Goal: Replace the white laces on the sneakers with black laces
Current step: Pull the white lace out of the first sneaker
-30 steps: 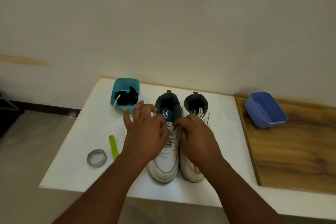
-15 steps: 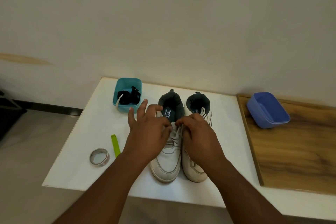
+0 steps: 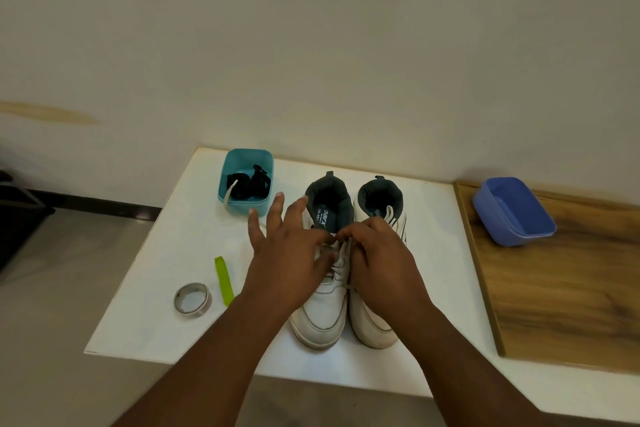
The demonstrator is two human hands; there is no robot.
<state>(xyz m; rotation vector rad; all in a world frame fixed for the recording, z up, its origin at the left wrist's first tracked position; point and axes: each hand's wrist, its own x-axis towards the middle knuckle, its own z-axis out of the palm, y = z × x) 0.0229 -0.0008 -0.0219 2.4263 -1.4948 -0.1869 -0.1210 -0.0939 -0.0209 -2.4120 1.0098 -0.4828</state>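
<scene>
Both hands have crept up the left sneaker, mid-desk: the left hand and right hand pinch its white lace near the tongue. Unlacing has barely begun; black laces wait in the teal tub at the back edge.

I saw two white sneakers side by side near the table's front edge. My left hand and right hand pinched the white laces of the left one. A teal tub with black laces sat by the back edge, tape near the left edge.
</scene>
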